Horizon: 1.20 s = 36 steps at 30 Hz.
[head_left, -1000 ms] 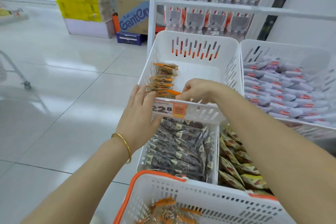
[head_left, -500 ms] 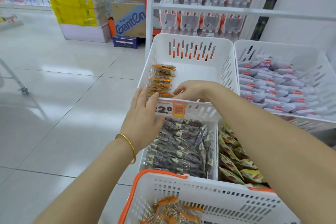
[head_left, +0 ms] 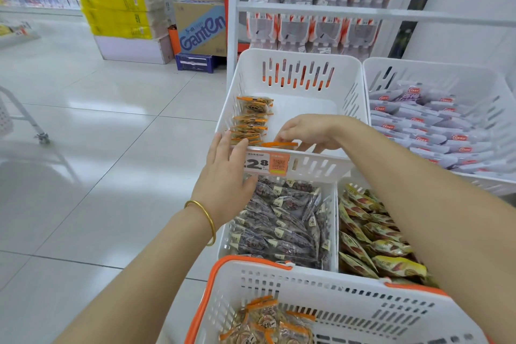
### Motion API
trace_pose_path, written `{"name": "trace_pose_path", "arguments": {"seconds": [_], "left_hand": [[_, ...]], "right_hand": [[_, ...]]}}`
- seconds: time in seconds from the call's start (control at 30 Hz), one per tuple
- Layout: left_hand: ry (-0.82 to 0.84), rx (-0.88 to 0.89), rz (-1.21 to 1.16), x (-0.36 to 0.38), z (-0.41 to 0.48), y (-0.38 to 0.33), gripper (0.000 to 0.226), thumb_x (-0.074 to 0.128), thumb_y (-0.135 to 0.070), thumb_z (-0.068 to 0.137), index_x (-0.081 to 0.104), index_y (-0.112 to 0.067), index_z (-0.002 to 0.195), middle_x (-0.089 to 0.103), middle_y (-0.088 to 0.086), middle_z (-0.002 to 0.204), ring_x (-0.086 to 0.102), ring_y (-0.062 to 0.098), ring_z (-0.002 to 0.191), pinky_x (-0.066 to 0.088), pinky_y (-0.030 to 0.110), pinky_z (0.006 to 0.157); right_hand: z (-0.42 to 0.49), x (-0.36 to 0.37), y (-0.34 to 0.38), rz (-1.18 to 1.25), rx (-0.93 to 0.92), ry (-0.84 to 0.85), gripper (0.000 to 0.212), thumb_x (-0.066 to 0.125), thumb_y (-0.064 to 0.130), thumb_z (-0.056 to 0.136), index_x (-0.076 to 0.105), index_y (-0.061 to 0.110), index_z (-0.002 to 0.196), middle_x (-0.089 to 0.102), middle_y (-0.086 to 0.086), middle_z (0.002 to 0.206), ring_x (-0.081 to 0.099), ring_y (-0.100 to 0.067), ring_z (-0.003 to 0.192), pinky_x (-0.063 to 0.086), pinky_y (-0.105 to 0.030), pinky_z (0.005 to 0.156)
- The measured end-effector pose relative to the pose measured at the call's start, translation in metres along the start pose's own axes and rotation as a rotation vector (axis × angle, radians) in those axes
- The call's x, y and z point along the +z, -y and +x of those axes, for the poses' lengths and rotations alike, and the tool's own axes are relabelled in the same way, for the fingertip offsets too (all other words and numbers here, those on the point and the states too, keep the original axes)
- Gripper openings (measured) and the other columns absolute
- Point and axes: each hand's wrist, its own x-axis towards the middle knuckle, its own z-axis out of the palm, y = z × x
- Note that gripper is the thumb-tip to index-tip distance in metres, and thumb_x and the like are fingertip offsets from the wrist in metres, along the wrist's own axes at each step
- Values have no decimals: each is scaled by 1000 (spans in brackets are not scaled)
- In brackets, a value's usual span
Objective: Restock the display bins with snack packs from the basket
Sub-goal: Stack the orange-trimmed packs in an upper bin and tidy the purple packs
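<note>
- Shop aisle w/ glossy white floor tiles [head_left: 111, 148]. Stacked cartons [head_left: 201, 25] at the back, white rack of tiered bins on the right.
- Upper display bin [head_left: 296, 75]: base mostly bare. One row of orange-edged snack packs [head_left: 252, 120] stands on edge along its left wall, front to back.
- R hand [head_left: 312, 131] is over the front rim, fingers curled down, pinching a single pack [head_left: 279, 144] low at the bin's front, just beside the row's near end. Prob. being set down next to the row.
- L hand [head_left: 226, 176]: fingers straight, holding nothing. Tips rest at the front-left rim corner against the row's near end, palm partly over the price tag [head_left: 266, 163]. Looks like a brace so the upright packs don't tip.
- Basket [head_left: 335, 296], white w/ orange rim, sits nearest the camera below both arms. A heap of the same packs lies inside, so plenty is left to move.
- Room: the bin's centre and right side are open, so there's space for more rows. The front rim is the edge to clear on each trip from the basket.
- R forearm crosses above the lower bins of dark packs [head_left: 279, 220] and yellow packs [head_left: 374, 232], not touching either as far as I can see.
- Bin of white-purple packs [head_left: 435, 126] sits past the right wall, apart from both hands.
</note>
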Motion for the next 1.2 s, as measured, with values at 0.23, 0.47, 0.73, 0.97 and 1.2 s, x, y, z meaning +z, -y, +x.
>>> {"name": "trace_pose_path", "arguments": {"seconds": [0.23,0.47,0.73,0.97,1.2], "left_hand": [[-97,67,48,-6,-14,-5,65,55,-19,90,24,-10,146,10,12,157,-2,27,145,8,36,117],[-6,263,14,-11,-75,-49,50,56,-12,89,41,-13,136,27,7,151,20,25,138,21,31,110],[656,303,83,70,-186,-112,52,47,-35,95,27,-25,142,-3,-4,157,6,23,144,22,37,112],[786,305,84,110,-212,-130,49,43,-32,98,28,-26,143,-1,-4,157,10,26,142,22,38,112],[858,303,89,131,-213,-127,48,45,-33,97,29,-27,143,-1,-6,157,6,27,145,22,43,116]], "right_hand": [[-16,9,0,-185,-43,-217,37,29,11,102,48,2,133,52,-8,130,55,-33,116,49,-36,84],[-110,52,-33,206,-330,-631,29,41,10,97,59,15,120,60,1,114,59,-18,104,44,-27,86],[-218,219,-199,318,197,-185,21,45,15,99,60,17,113,62,-3,109,63,-16,88,53,-33,77],[-199,313,-281,43,372,104,42,46,-3,95,50,14,133,39,-8,147,50,-24,120,47,-30,88],[-197,360,-328,-329,455,223,64,39,-5,92,16,12,150,42,-21,138,51,-35,114,49,-40,83]]}}
